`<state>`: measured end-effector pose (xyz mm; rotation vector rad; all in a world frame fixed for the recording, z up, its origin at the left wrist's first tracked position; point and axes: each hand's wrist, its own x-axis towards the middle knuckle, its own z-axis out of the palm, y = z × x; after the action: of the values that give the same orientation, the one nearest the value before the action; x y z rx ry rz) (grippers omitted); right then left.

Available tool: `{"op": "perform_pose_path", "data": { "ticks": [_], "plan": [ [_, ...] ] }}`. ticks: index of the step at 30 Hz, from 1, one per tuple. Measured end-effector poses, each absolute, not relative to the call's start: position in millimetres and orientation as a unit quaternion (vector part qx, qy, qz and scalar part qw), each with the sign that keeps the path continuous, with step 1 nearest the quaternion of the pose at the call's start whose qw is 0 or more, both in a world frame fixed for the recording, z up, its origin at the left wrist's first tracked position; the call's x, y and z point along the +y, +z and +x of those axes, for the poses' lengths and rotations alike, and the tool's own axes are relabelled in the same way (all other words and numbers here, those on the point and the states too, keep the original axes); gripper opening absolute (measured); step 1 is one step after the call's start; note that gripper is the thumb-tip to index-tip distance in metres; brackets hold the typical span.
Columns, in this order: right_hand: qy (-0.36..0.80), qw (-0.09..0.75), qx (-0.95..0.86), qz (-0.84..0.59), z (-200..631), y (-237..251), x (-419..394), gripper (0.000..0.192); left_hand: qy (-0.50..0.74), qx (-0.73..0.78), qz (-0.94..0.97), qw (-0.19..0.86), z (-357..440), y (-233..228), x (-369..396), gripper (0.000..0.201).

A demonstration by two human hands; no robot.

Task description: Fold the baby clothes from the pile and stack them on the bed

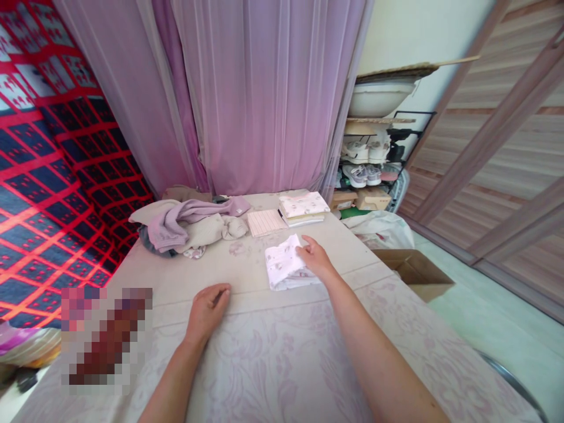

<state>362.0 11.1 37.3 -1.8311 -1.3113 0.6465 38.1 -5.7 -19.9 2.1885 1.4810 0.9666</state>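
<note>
A small folded white cloth with a faint print [284, 269] lies on the pale floral table cover [273, 358]. My right hand [314, 257] rests on the cloth's right edge, fingers pinching its upper corner. My left hand [207, 310] lies flat on the table cover to the left of the cloth, fingers loosely curled, holding nothing.
A heap of unfolded lilac and beige clothes [185, 226] sits at the far left of the table. Folded pieces [265, 222] and a small stack [304, 207] lie at the far edge. A pink curtain [264, 94], a shoe rack [370, 158] and a cardboard box [414, 271] stand beyond.
</note>
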Motion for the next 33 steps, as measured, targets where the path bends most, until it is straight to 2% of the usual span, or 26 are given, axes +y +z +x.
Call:
{"op": "perform_pose_path", "data": {
  "ticks": [5,8,10,14,20,28,33],
  "plan": [
    [0.301,0.394,-0.598,-0.630,280.5,66.7,9.8,0.055,0.419,0.591,0.659,0.202,35.0,-20.4,-7.2,0.040],
    [0.313,0.333,-0.672,-0.582,241.8,70.4,6.8,0.049,0.456,0.600,0.621,0.214,32.1,-19.7,-7.6,0.042],
    [0.274,0.286,-0.691,-0.604,236.1,67.3,6.4,0.040,0.454,0.603,0.620,0.214,30.4,-20.6,-7.4,0.043],
    [0.119,0.202,-0.657,-0.716,272.6,54.5,5.1,0.028,0.416,0.588,0.669,0.184,29.4,-24.1,-6.0,0.044],
    [0.056,0.174,-0.580,-0.794,358.8,19.2,-18.3,0.030,0.380,0.516,0.760,0.109,33.4,-22.2,-5.1,0.033],
    [0.024,0.289,-0.626,-0.724,397.4,-31.1,-45.8,0.030,0.321,0.492,0.807,0.063,35.9,-25.6,-6.1,0.027],
    [-0.010,0.327,-0.633,-0.702,399.6,-44.6,-44.2,0.033,0.269,0.505,0.819,0.044,42.3,-13.1,-9.9,0.025]
  ]
}}
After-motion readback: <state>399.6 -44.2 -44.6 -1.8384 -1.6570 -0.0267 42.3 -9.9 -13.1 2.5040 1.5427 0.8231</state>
